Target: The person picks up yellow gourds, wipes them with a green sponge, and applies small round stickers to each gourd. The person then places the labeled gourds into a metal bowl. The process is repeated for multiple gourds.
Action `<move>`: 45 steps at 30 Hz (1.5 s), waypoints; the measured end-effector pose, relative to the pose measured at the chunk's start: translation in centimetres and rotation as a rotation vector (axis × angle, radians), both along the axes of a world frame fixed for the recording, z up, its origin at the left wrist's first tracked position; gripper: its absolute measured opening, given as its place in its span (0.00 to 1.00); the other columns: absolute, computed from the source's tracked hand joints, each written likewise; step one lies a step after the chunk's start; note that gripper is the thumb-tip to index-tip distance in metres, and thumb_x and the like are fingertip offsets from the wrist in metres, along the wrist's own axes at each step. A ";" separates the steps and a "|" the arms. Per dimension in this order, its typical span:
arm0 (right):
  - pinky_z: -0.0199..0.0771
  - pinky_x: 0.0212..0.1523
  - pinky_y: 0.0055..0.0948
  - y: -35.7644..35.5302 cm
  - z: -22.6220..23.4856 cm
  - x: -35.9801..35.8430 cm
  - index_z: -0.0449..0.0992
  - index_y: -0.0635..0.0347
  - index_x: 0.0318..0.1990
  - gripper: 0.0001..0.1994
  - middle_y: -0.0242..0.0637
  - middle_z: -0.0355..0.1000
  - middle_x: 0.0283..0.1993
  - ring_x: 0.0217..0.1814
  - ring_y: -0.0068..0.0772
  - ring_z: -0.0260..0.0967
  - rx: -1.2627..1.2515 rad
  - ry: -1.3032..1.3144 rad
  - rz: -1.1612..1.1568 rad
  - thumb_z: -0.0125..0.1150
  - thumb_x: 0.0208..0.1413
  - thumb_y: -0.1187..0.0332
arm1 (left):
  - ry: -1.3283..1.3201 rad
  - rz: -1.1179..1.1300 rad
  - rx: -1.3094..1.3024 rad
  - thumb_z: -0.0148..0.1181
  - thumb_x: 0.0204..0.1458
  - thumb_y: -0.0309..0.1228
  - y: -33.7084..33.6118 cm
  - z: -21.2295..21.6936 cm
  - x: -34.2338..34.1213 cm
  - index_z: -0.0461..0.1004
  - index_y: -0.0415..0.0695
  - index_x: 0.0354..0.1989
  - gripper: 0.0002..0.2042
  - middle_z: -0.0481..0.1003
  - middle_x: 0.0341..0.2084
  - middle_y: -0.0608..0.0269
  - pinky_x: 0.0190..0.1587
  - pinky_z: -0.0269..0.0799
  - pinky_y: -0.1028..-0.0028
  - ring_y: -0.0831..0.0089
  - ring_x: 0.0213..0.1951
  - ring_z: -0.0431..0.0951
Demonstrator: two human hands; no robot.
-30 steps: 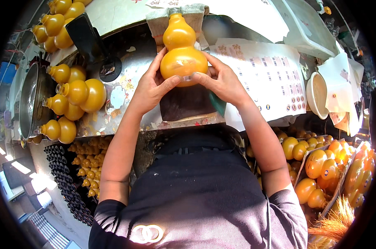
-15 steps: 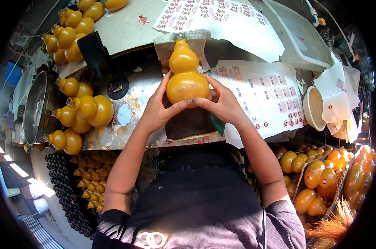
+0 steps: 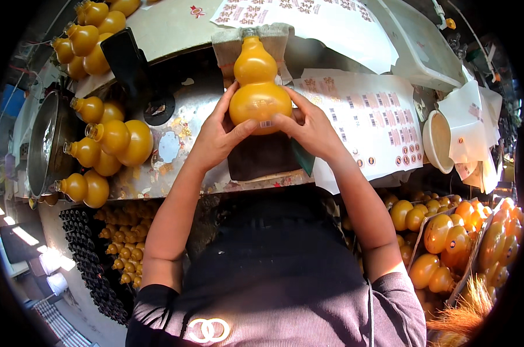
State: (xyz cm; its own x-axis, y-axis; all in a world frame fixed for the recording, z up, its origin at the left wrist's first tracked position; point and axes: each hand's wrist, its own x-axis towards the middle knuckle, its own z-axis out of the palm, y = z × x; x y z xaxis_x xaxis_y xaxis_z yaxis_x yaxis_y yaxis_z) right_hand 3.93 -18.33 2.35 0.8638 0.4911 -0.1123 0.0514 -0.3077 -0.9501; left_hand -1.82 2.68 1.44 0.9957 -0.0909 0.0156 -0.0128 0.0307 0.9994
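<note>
A yellow gourd-shaped bottle (image 3: 259, 98) with a clear glass neck lies on a cloth-covered rest (image 3: 281, 43), its neck pointing away from me. My left hand (image 3: 220, 130) is closed around the left side of its wide lower bulb. From the other side, my right hand (image 3: 308, 127) holds the same bulb. Both thumbs press near the bottle's base, beside a small barcode label (image 3: 266, 124). Faint print shows on the bulb above that label. A dark flat pad (image 3: 262, 159) lies below the bottle, near the table's front edge.
Label sheets (image 3: 383, 130) spread at the right, beside a round bowl (image 3: 438, 141). More gourd bottles (image 3: 137, 143) lie at the left near a metal basin (image 3: 48, 144) and a black phone-like slab (image 3: 123, 61). Crates of bottles (image 3: 441, 234) stand low on the right.
The thumbs have moved apart along the bottle's base, and the barcode label now shows between them. The whole view has shifted slightly. Both hands still hold the bottle.
</note>
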 end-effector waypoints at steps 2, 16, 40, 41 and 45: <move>0.67 0.40 0.21 0.1 -0.1 -0.2 0.61 0.67 0.64 0.42 0.36 0.71 0.33 0.35 0.21 0.66 0.007 -0.006 -0.011 0.64 0.49 0.43 | -0.001 -0.009 0.019 0.62 0.55 0.42 0.0 0.1 0.0 0.44 0.39 0.70 0.42 0.59 0.62 0.51 0.62 0.59 0.70 0.66 0.62 0.63; 0.69 0.39 0.21 0.4 0.9 -5.2 0.73 0.59 0.44 0.13 0.30 0.70 0.35 0.38 0.22 0.68 0.239 -0.329 -0.205 0.65 0.50 0.75 | -0.016 -0.020 0.075 0.56 0.58 0.46 0.3 -0.2 0.0 0.44 0.39 0.70 0.39 0.58 0.63 0.51 0.63 0.56 0.70 0.66 0.64 0.60; 0.70 0.36 0.24 -1.2 2.6 0.3 0.69 0.66 0.47 0.30 0.37 0.72 0.32 0.34 0.25 0.70 0.066 0.207 -0.165 0.61 0.53 0.44 | 0.053 0.160 0.055 0.68 0.47 0.47 -1.7 0.7 1.5 0.49 0.34 0.66 0.45 0.61 0.59 0.48 0.61 0.61 0.68 0.63 0.60 0.64; 0.71 0.37 0.25 -0.5 3.0 0.6 0.69 0.67 0.50 0.33 0.40 0.73 0.34 0.35 0.27 0.71 -0.020 0.140 -0.129 0.62 0.51 0.43 | 0.056 0.158 0.068 0.67 0.48 0.47 -1.6 0.9 1.5 0.49 0.34 0.66 0.45 0.61 0.59 0.48 0.61 0.61 0.68 0.63 0.60 0.64; 0.73 0.46 0.30 0.6 2.5 1.5 0.64 0.73 0.59 0.46 0.53 0.74 0.44 0.44 0.35 0.74 -0.132 0.057 -0.039 0.64 0.45 0.38 | 0.120 0.110 0.060 0.63 0.51 0.50 -1.4 1.5 1.0 0.48 0.35 0.67 0.44 0.62 0.59 0.48 0.61 0.60 0.69 0.64 0.61 0.63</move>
